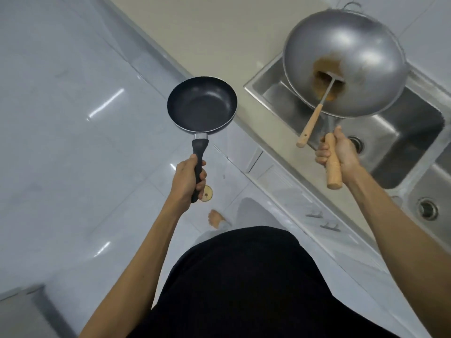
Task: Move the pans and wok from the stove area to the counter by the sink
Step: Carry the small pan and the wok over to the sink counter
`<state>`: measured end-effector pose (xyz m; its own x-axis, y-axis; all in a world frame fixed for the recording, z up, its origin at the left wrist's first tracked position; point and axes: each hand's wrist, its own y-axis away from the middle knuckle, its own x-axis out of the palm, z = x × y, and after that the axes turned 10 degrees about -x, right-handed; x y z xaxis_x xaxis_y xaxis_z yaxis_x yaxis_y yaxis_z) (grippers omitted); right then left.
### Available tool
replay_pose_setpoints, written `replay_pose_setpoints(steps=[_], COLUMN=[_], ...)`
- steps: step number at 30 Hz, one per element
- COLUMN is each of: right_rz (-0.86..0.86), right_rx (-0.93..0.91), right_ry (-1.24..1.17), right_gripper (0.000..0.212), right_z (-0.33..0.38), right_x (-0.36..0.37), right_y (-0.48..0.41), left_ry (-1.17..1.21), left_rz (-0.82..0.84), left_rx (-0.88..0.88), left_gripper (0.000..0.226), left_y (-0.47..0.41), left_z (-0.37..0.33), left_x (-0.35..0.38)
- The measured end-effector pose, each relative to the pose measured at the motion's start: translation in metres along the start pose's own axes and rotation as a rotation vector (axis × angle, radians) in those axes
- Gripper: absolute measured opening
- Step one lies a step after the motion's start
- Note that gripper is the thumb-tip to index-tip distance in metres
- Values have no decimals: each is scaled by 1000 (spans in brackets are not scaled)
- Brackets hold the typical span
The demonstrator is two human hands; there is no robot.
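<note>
My left hand (189, 178) grips the black handle of a small dark frying pan (202, 104), held level in the air over the floor, just left of the counter edge. My right hand (338, 153) is closed around the wooden handle of a large grey metal wok (361, 57), which hangs above the steel sink (390, 142). A spatula with a wooden handle (311, 125) lies in the wok, its blade in brown residue at the bottom. The beige counter (219, 32) stretches beyond the sink, to the left of the wok.
A second sink basin (427, 208) with a drain lies at the right edge. White cabinet fronts with metal handles (314, 213) run below the counter. Glossy pale floor tiles (73, 118) fill the left side, with a round floor drain (207, 192) under my left hand.
</note>
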<state>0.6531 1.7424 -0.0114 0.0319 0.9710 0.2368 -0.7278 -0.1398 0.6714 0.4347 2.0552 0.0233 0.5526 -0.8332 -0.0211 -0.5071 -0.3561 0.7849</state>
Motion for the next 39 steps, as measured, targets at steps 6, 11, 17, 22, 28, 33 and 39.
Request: replay_pose_setpoints(steps=[6, 11, 17, 22, 28, 33, 39], right_rz=[-78, -141, -225, -260, -332, -387, -427], right_rx=[-28, -75, -84, -63, -82, -101, -110], right_ry=[-69, -34, -18, -31, -84, -179, -245], right_gripper=[53, 51, 52, 53, 52, 55, 59], right_z=[-4, -11, -11, -5, -2, -9, -11], right_x=[41, 64, 83, 103, 126, 144, 166], right_y=[-23, -47, -57, -61, -69, -84, -101], left_ry=[-82, -161, -205, -228, -371, -469, -580], left_rz=[79, 126, 184, 251, 343, 418, 456], left_rx=[46, 94, 86, 66, 41, 49, 48], left_gripper=[40, 37, 37, 36, 36, 38, 39], left_y=[-55, -103, -151, -190, -253, -303, -352], left_z=[-60, -115, -176, -218, -275, -321, -361], left_x=[-23, -26, -17, 0, 22, 41, 62])
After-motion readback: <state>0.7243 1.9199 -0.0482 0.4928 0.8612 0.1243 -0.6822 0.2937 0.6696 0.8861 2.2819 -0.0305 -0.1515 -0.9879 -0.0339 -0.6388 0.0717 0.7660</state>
